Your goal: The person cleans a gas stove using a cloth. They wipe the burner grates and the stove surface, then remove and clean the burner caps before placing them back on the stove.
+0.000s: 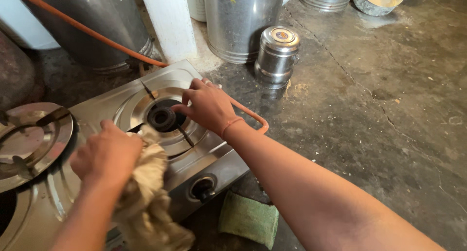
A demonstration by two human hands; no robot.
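A steel two-burner gas stove [204,156] sits on the floor. My right hand [206,105] reaches over its right burner, fingers touching the dark burner head [161,117] and the ring around it. My left hand [107,156] is closed around a crumpled beige cloth [148,197], which rests on the stove top just left of that burner and hangs over the front edge. A black control knob [202,187] sits on the stove's front face below the burner.
A loose steel burner plate [29,144] lies at the left. An orange gas hose [97,37] runs behind the stove. A green scrub pad [248,219] lies on the floor in front. A small lidded steel canister [277,54] and large steel drums [241,19] stand behind.
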